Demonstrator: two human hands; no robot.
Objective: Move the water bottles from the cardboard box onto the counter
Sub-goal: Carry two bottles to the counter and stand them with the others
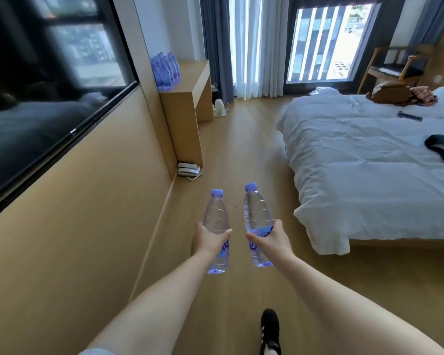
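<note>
Left hand (pixel 210 239) grips one water bottle (pixel 216 230), right hand (pixel 272 239) grips another (pixel 257 226), both mid-carry; a cluster of bottles (pixel 165 70) already stands on the far-left counter (pixel 190 80). Box out of view.

Bright daylight from the windows (pixel 328 42), soft focus, wide-angle bending at the edges

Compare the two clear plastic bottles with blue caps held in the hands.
The left hand's clear plastic bottle stands nearly upright; the right hand's clear plastic bottle tilts left. The left hand grips over the label, while the right hand leaves its blue label partly showing. Both are capped and look alike.
</note>
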